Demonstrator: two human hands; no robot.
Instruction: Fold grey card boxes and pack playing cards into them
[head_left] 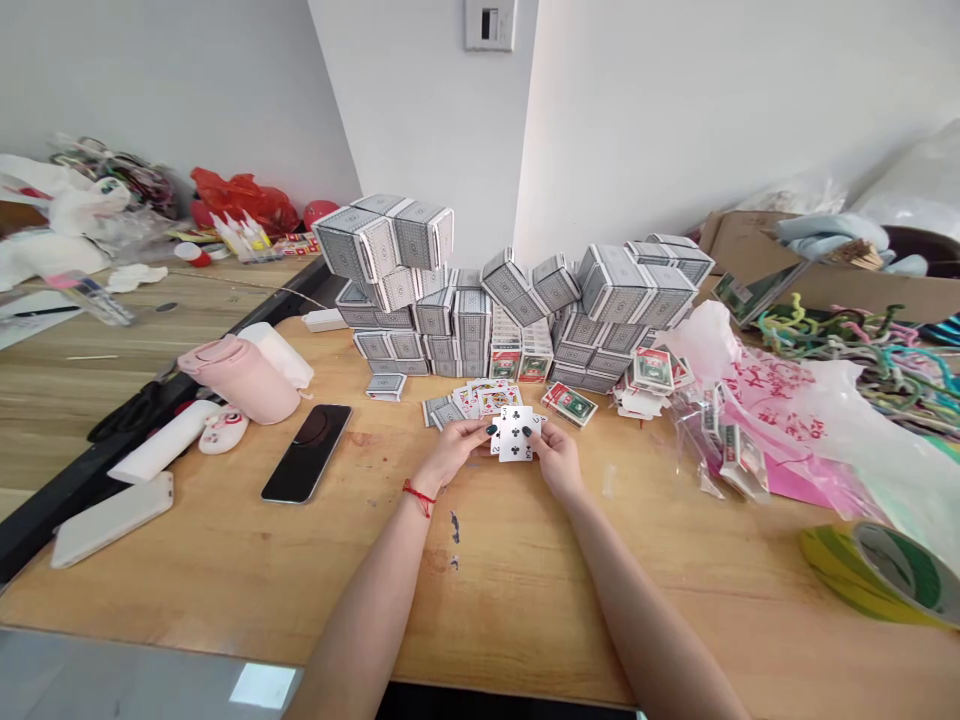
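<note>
Left hand [454, 452]: fingers pinching fanned playing cards [514, 434], cards at its 3 o'clock
Right hand [559, 462]: fingers pinching same cards, cards at its 9 o'clock
Loose cards [480, 402]: lying at 12 o'clock

Location type: small packing workroom, identified by a wooden workbench [225, 580], stacked boxed playing-card decks [390, 240], a cardboard carton [795, 270] and a tape roll [877, 575].

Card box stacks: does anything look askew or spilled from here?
Yes. The top boxes of the grey stacks sit tilted and overhanging, looking unsteady. Loose playing cards lie spilled on the wooden table below the stacks; one box sits apart in front.
</note>
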